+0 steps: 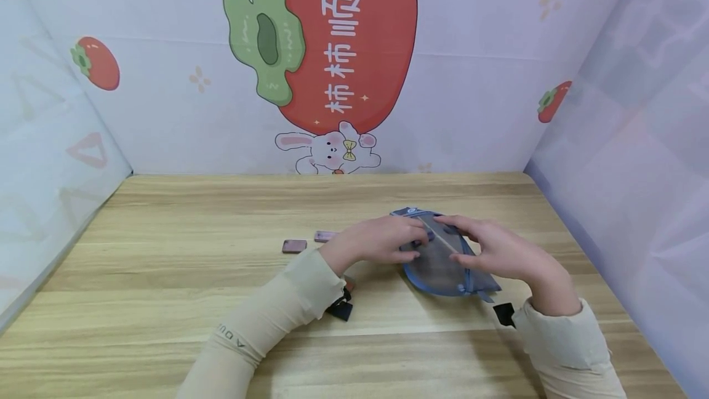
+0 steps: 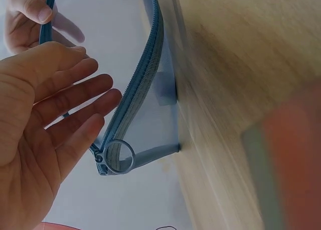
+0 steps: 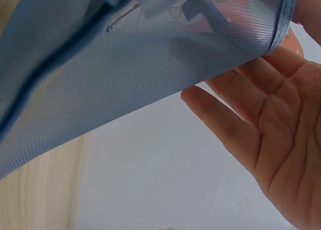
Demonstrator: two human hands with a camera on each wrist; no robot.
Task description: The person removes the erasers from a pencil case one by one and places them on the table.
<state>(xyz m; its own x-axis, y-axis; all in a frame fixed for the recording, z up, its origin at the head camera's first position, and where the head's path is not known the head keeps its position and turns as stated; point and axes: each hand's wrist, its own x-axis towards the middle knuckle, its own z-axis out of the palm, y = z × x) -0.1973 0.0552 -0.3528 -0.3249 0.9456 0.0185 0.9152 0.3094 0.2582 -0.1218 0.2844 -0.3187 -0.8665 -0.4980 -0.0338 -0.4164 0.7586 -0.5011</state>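
Observation:
A blue mesh zipper pouch [image 1: 437, 270] stands on the table, its zipper undone and its mouth spread. My right hand [image 1: 501, 251] pinches the pouch's rim; in the left wrist view the right thumb [image 2: 37, 10] lies over the blue edging. On the other side, my left hand [image 2: 55, 104] is at the mouth, palm showing and fingers loosely bent, with nothing in it. A ring-shaped zipper pull [image 2: 120, 156] hangs at the corner of the opening. Through the mesh a small darker square patch [image 2: 165, 87] shows low in the pouch.
Two small pinkish rectangular items [image 1: 295, 245] lie left of the pouch. Below the left forearm are dark flat pieces [image 1: 340, 308] and something orange, partly hidden by the sleeve. A black square piece [image 1: 504, 314] lies beside the right sleeve. Patterned walls enclose the wooden table.

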